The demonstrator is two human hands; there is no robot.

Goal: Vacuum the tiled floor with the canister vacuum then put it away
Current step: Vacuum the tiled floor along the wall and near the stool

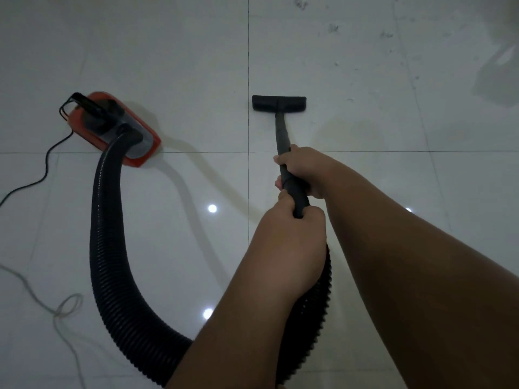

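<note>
On the tiled floor (pixel 365 178), centre frame, I have both hands on the black wand (pixel 280 130). Right hand (pixel 304 171) is forward, grip wrapped tight round the wand just below its mid-length. Left hand (pixel 292 242) sits behind it, grip clamped on the wand's rear end where the ribbed hose (pixel 112 248) joins. Hands nearly touching, one ahead of the other.

Wand runs away from me and tilts down to the flat black floor nozzle (pixel 279 103). Nozzle lies crosswise to the wand, just right of the vertical grout line, on the far tile. Can't tell if it sits fully flat on the tile.

Canister vacuum (pixel 112 127) is on the floor to the left, well apart from the nozzle: orange body, dark top, black handle at its far end. It straddles the horizontal grout line. Hose leaves its near end, sweeps toward me in a wide loop along the left, passes under my left forearm and comes up to the wand.

Black power cord (pixel 42 169) trails off the canister's far-left side to the left edge. A pale thin cord (pixel 59 307) lies looped on the floor lower left.

Dusty smudges (pixel 334 28) mark the tile beyond the nozzle, upper right. Two ceiling-light reflections show on the gloss near centre.
</note>
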